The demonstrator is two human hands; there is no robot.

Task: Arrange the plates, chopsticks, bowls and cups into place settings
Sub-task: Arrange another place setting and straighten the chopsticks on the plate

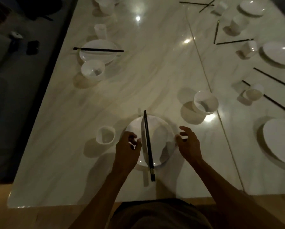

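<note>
Chopsticks [148, 142] across near plate [161, 129]

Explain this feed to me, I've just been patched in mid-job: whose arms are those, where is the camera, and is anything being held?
There is no machine here. A person wears one wide-angle camera on the head, looking down at their own bare arms. On the pale glossy marble-look table, right in front of them, sits a round white plate with a pair of dark chopsticks lying across it, pointing away. The left hand and the right hand sit at the plate's two edges, fingers loosely curled; whether they touch its rim is unclear, and neither grips anything. A small white cup stands left of the plate, a white bowl further off on the right. More plates, cups and chopsticks lie along both sides.
</note>
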